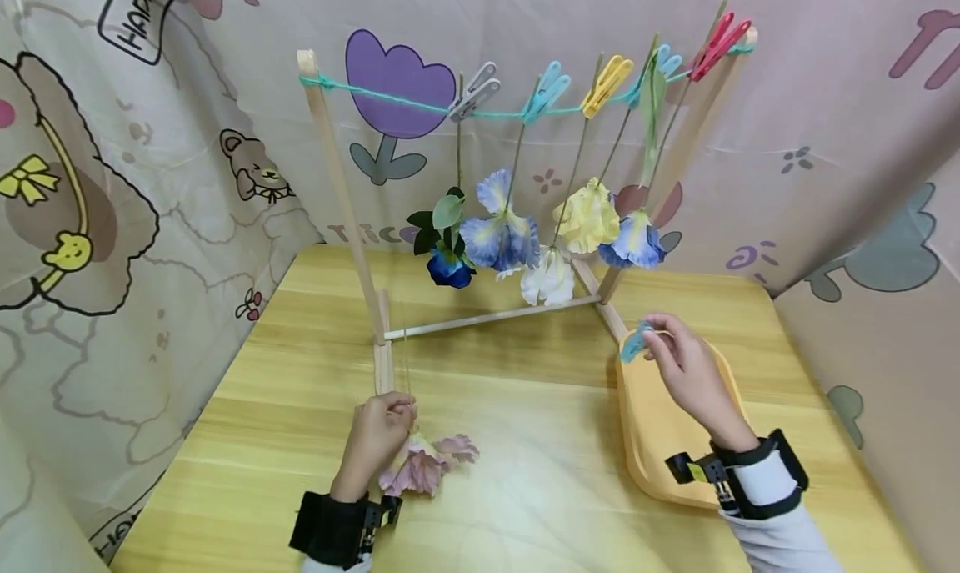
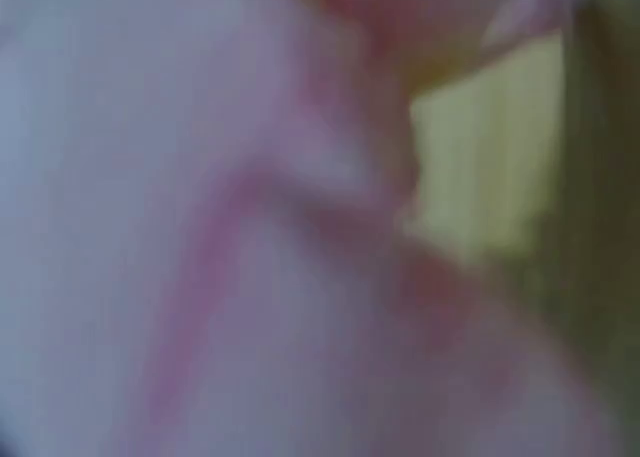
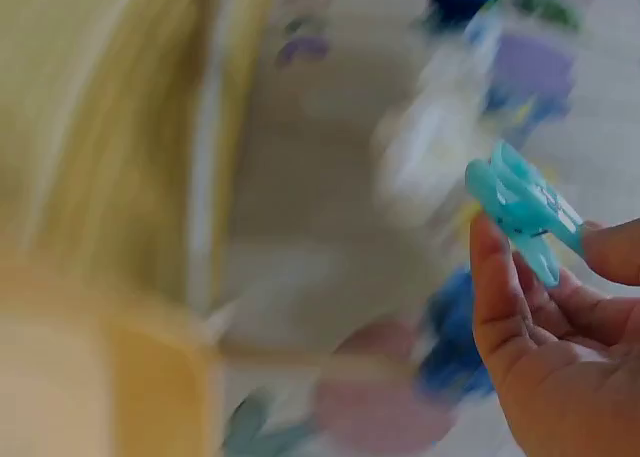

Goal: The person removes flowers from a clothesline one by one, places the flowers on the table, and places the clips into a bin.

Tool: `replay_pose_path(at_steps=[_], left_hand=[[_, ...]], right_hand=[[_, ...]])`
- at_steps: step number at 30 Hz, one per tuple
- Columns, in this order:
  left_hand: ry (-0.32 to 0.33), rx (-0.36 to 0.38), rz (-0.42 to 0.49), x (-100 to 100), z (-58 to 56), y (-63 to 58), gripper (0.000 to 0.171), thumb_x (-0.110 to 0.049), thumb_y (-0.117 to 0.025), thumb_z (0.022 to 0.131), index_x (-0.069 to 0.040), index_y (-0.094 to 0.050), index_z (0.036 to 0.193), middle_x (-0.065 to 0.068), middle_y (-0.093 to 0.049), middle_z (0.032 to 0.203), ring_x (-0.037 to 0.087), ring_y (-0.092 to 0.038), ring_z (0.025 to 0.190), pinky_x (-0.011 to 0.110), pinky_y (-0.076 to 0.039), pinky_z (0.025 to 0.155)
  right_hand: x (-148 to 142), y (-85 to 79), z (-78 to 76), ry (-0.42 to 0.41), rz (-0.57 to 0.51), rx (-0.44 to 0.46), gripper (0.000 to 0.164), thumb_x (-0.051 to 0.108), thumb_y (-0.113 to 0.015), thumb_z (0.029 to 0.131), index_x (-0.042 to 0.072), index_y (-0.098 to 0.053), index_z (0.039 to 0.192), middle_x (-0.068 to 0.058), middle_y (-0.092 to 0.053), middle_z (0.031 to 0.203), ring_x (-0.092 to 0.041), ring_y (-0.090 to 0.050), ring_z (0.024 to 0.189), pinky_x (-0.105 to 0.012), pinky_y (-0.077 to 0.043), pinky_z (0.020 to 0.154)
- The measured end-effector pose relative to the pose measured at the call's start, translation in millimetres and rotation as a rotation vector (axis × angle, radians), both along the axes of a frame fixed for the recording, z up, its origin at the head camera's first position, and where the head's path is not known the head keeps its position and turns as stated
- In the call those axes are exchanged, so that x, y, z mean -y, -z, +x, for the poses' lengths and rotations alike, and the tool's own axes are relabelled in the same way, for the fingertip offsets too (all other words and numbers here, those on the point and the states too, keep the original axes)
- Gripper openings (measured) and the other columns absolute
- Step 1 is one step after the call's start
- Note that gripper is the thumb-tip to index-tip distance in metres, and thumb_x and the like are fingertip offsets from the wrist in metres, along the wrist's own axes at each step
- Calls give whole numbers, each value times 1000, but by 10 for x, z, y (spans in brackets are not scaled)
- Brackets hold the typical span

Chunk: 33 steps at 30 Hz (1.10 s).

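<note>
Left hand (image 1: pixel 375 438) is pinching a ruffled pink flower (image 1: pixel 417 471) by its skinny stem (image 1: pixel 407 369), kinda toward the table's (image 1: pixel 255 406) left edge. Right hand (image 1: pixel 686 369) pinches a glossy plastic clothespin (image 1: pixel 634 344) near the rounded tray's (image 1: pixel 651 439) far-left corner.

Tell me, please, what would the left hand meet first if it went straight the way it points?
Probably the low white rod; the left hand might pass above it, since depth is unclear.

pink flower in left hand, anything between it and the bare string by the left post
Nothing visible blocks the pink flower: the white rod lies below the string, and the dark blue flower hangs right of that stretch.
</note>
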<state>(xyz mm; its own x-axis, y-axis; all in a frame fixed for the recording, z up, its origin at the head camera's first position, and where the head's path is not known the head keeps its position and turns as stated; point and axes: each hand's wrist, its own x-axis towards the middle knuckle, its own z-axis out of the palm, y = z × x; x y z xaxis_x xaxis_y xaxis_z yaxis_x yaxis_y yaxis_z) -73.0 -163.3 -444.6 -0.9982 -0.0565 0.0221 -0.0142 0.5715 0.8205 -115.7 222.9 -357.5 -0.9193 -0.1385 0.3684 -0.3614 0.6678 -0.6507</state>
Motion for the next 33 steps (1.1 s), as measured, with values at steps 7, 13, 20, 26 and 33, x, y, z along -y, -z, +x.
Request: replay_pose_path(at_steps=[7,13,20,26,33], left_hand=[[79,63,-76,28,53,102,12,1,-61,80,3,-71,87,1,-63,64,5,-46,49,17,-39,50],[38,94,-126,13,42,177,14,-4,-64,79,1,-71,90,1,-65,67,7,-52,55,21,-43,53],[-21,75,-182,17,28,207,12,-6,-68,77,-1,-72,87,4,-70,72,9,-62,64,28,-50,56],[-39,71,-113,35,38,254,9,-3,-69,76,2,-70,84,6,-69,71,11,-61,63,27,-49,56],[-57,136,-1,65,57,330,8,-2,-72,74,0,-66,79,6,-67,67,11,-60,60,26,-49,57]], right_hand=[[-414,393,-188,81,301,267,24,9,-48,96,-12,-58,97,-21,-63,82,-29,-63,70,-33,-47,58],[-419,658,-274,-28,450,476,33,11,-51,91,6,-46,60,0,-44,55,-13,-41,51,-27,-35,50],[-347,782,-299,-40,434,549,43,8,-51,89,16,-33,51,7,-29,47,-9,-33,44,-24,-31,48],[-328,879,-300,-42,436,528,16,5,-52,84,2,-43,71,-4,-43,62,-17,-43,56,-27,-35,53],[-308,962,-302,-69,495,530,13,2,-47,85,2,-43,72,-5,-45,62,-18,-46,55,-27,-36,52]])
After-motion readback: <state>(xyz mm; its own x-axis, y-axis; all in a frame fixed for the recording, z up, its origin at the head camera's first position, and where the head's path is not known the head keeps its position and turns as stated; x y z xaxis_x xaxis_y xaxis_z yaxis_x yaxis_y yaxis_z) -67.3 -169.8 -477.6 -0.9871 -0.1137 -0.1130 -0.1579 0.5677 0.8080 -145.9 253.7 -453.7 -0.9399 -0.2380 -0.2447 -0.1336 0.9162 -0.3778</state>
